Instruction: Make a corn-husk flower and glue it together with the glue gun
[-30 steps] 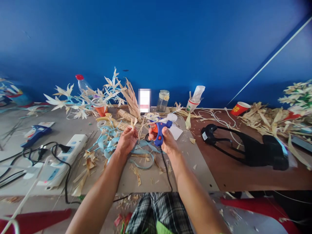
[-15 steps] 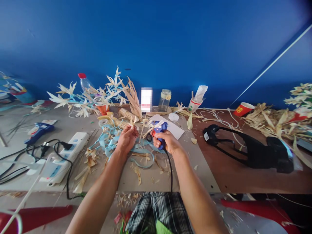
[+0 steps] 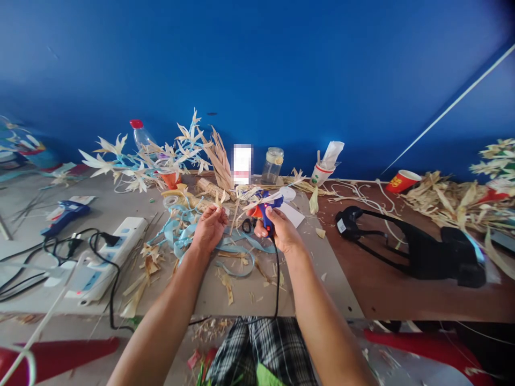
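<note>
My left hand is closed in a pinch on a small pale piece of dried husk that sticks up above the fingertips. In my right hand is a blue hot glue gun with an orange trigger and a small red light; its black cord hangs over the table edge. The gun's front end points away from me, partly behind husk strips. Black finger loops, apparently of scissors, lie between the hands. Tangled light-blue ribbon spreads under and beside my left wrist.
White husk flowers on blue stems stand at back left. Nearer lie a second glue gun and a white power strip with black cords. A clear jar, a cup and black head straps are farther right.
My right hand has turned the glue gun, so its body tilts differently and its red light shows more clearly. My left hand stays nearly still, pinching the husk piece.
</note>
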The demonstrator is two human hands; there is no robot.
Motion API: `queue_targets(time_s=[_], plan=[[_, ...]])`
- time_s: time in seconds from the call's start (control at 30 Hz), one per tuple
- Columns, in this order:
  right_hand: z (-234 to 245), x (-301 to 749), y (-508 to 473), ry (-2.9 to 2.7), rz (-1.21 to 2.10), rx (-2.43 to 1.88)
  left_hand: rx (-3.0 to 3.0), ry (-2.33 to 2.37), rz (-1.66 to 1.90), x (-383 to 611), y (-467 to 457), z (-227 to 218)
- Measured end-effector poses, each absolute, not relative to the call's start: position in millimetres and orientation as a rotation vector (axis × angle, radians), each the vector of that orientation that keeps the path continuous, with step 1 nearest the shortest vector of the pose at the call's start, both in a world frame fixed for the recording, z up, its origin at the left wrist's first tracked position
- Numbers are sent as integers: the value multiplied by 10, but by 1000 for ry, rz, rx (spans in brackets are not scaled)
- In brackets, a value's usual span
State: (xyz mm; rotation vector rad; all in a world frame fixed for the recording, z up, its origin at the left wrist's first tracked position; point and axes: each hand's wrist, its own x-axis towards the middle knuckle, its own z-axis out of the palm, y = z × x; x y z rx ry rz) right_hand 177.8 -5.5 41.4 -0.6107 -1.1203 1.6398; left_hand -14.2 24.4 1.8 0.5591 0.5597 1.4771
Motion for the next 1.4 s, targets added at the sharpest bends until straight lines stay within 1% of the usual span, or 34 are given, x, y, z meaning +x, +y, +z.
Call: queue_targets(time_s=[0.1,0.33,0.6,0.8,1.03,1.4], plan=[[450,1808,-84,-1249,1597,-604,584,576,1489,-141,247,8],[429,1759,-83,-1550,1457,-825,620,606,1549,-131,267,-4],[394,1760,-56,-1602,1375,-913,654,597,1547,-136,266,4],[310,1768,-34,-1726,1239,-1024,649,606,1543,-130,254,17],[373,1746,-71,-1821,1127,-1145,642,570,1538,-136,265,4],[350,1704,-71,-1846,937,-1181,625,597,1551,-136,270,16]])
